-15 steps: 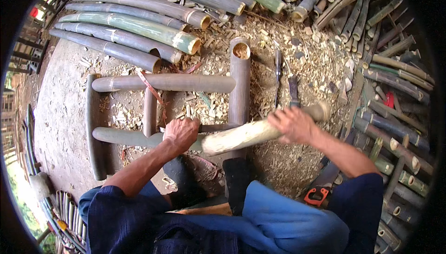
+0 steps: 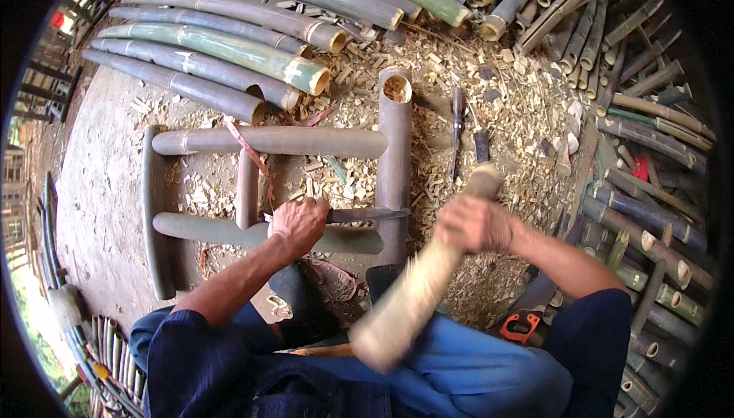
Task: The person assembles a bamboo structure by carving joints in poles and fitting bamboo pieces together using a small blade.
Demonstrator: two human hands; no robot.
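Observation:
My left hand is closed on a knife whose long dark blade reaches right, lying over the thick bamboo post. In my right hand is a stout pale wooden club, its lower end blurred and tilted down toward my lap, apart from the knife. The post belongs to a bamboo frame, with an upper rail, a lower rail, a short crosspiece and a left end piece. A pink strip hangs over the upper rail.
Wood chips cover much of the ground. Two dark tools, a slim one and a broader one, lie right of the post. An orange-handled saw lies by my right knee. Bamboo poles lie at the far left; more bamboo is piled right.
The club has swung from near the post and knife down toward my lap, turning steeper. My right hand has shifted slightly left; the left hand stays nearly in place with the knife.

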